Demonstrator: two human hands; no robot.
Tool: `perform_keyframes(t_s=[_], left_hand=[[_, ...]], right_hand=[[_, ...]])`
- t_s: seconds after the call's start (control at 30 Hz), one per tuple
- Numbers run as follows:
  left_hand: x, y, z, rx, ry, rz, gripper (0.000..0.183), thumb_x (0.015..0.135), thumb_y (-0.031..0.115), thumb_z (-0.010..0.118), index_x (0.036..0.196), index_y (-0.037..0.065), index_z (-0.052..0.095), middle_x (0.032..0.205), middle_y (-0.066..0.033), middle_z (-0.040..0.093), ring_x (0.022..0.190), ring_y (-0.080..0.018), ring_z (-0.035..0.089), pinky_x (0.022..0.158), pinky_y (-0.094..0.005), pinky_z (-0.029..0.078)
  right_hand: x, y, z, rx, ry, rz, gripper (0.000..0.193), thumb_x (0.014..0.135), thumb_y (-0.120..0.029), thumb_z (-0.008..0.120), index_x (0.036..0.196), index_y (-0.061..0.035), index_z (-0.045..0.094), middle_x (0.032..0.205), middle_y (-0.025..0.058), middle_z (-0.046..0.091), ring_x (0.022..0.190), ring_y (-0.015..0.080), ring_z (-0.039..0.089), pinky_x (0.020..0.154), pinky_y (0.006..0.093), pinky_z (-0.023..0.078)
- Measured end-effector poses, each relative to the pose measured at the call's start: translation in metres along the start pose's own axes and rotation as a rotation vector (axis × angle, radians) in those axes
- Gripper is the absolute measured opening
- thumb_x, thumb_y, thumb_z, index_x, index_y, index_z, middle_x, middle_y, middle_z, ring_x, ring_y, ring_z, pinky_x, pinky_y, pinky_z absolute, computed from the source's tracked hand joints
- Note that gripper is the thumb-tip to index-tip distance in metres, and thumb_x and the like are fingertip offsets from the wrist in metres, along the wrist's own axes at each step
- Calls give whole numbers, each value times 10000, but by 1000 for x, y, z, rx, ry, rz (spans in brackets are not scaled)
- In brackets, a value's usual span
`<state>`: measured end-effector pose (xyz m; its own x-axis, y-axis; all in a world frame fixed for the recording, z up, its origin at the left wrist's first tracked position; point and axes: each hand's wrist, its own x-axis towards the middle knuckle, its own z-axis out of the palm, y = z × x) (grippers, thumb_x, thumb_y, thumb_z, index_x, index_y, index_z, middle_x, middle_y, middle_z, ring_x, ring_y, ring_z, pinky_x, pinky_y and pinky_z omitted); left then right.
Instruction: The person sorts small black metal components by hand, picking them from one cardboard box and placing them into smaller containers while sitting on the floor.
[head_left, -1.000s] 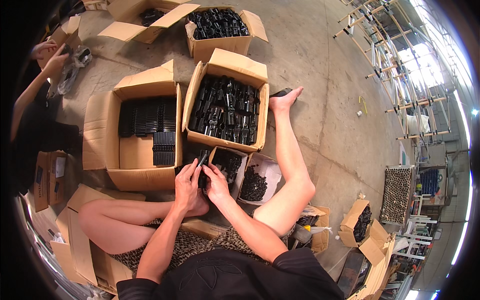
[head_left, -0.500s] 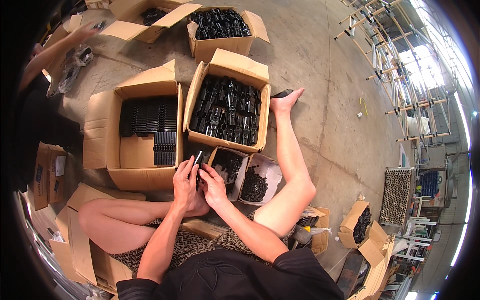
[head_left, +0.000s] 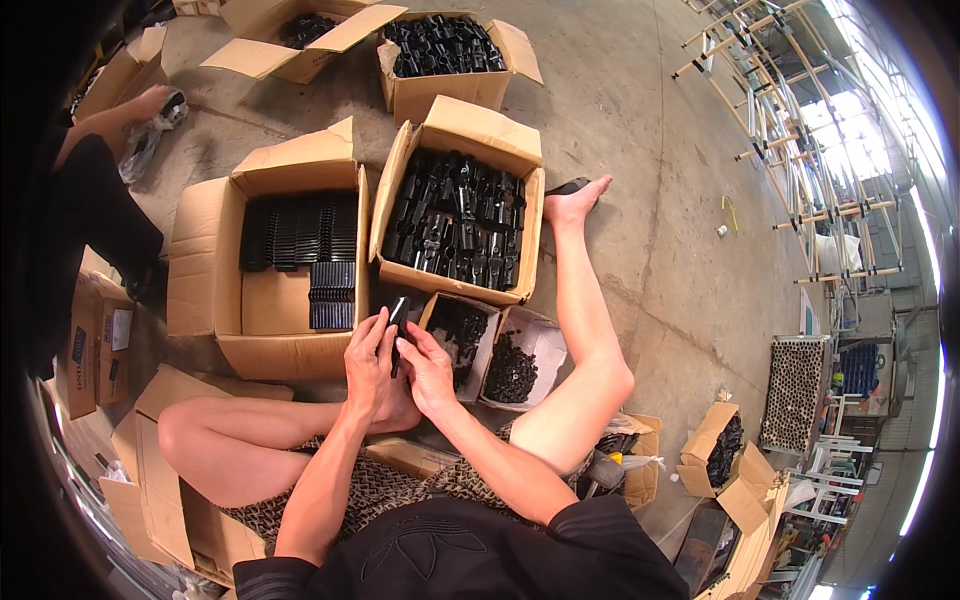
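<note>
Hands together around a black part, near cartons of apparently similar pieces

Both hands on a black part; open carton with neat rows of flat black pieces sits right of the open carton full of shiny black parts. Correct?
Wrong side: the flat-piece carton sits left of the shiny-part carton, as the head view shows. The rest stands: both cartons are open, and the left hand and right hand are on a black part.
</note>
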<state>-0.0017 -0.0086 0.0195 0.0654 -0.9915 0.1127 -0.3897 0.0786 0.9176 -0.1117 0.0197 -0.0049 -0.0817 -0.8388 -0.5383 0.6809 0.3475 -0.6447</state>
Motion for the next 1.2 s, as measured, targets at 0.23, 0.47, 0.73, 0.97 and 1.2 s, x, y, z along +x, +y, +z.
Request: perform_keyframes(t_s=[0.23, 0.47, 0.73, 0.97, 1.2], left_hand=[[0, -13, 2, -193, -12, -123, 329, 981, 90, 610, 1280, -46, 626, 1108, -181, 695, 968, -238, 676, 850, -322, 520], [-4, -35, 9, -372, -96, -304, 342, 1006, 131, 590, 1297, -47, 619, 1125, -142, 712, 1001, -151, 650, 886, -277, 507], [-12, -38, 17, -750, -279, -534, 354, 999, 100, 598, 1329, -29, 586, 1029, -64, 705, 856, -97, 660, 750, -234, 549], [-9, -36, 12, -844, -233, -705, 188, 1004, 98, 573, 1149, -4, 638, 907, -59, 691, 760, -130, 667, 667, -274, 567], [-6, -39, 10, -851, -201, -757, 193, 1005, 81, 555, 1153, -18, 627, 886, -69, 689, 736, -135, 667, 649, -271, 565]], right_hand=[[2, 5, -3, -513, -59, -284, 421, 948, -68, 678, 1347, 26, 583, 1247, 127, 670, 1072, 142, 642, 914, 265, 519], [9, -7, -10, -797, -28, -438, 334, 943, -68, 678, 1259, 34, 644, 1106, 133, 723, 973, 146, 679, 845, 269, 555], [23, -15, -33, -674, -61, -202, 191, 936, -60, 678, 1104, 29, 691, 931, 66, 728, 787, 113, 685, 700, 259, 568], [32, -115, -98, -1147, 179, -242, 162, 898, -141, 666, 972, -8, 724, 793, 137, 742, 687, 165, 720, 644, 291, 570], [41, -102, -144, -1912, 373, 226, 375, 810, -93, 680, 1168, 10, 639, 1159, 265, 672, 1124, 377, 648, 967, 448, 513]])
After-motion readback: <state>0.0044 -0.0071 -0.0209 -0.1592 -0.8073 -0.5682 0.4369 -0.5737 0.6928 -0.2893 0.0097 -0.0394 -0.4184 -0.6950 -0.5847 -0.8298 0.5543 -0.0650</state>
